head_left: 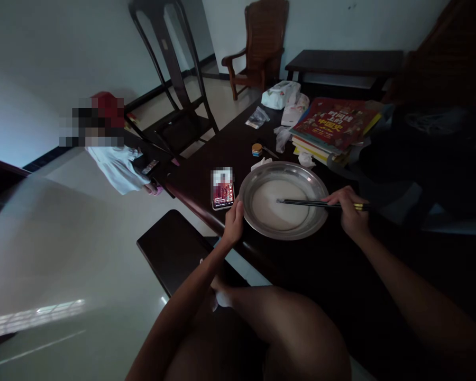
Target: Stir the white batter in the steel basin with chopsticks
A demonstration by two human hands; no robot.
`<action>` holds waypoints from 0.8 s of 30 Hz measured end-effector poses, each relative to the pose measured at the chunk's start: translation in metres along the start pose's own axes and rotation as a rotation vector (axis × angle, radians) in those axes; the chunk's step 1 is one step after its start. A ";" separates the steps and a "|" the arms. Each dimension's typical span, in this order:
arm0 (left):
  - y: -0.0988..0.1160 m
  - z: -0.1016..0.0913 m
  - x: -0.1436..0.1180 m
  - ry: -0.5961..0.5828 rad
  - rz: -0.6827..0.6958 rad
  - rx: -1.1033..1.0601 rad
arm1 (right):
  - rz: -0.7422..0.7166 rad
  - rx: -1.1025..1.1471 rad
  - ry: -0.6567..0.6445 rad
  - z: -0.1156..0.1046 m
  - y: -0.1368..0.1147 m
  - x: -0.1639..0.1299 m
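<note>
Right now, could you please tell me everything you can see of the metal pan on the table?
The metal pan is round, shallow and wide-rimmed, of dull silvery metal. It sits flat near the edge of the dark table and holds a thin layer of pale, whitish liquid. The left hand rests against its near-left rim. Dark chopsticks, held by the right hand, reach over the rim with their tips in the liquid. A phone lies just left of it.

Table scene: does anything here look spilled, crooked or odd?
Nothing looks spilled. The metal plate holds a pale liquid within its rim. The phone lies close to the table's edge, and crumpled tissues lie scattered near the books.
</note>
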State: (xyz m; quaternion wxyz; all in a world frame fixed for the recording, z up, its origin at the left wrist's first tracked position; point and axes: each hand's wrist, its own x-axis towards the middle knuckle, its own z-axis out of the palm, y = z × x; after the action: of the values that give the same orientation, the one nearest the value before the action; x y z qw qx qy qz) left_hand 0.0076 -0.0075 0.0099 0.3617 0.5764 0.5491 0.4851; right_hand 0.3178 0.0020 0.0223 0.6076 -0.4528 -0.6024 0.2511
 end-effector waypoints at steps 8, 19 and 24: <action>0.003 -0.001 0.000 -0.022 -0.007 -0.009 | 0.003 -0.048 -0.059 0.000 0.001 0.001; 0.001 -0.001 0.000 -0.016 -0.003 -0.005 | 0.034 -0.034 -0.042 0.002 -0.004 0.000; 0.001 -0.001 0.000 -0.018 -0.003 0.002 | 0.033 0.016 -0.042 0.002 -0.003 -0.001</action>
State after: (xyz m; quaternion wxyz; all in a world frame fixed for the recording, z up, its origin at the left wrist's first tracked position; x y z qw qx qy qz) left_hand 0.0070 -0.0075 0.0108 0.3668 0.5804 0.5473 0.4787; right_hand 0.3149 0.0006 0.0245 0.5942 -0.4522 -0.6055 0.2755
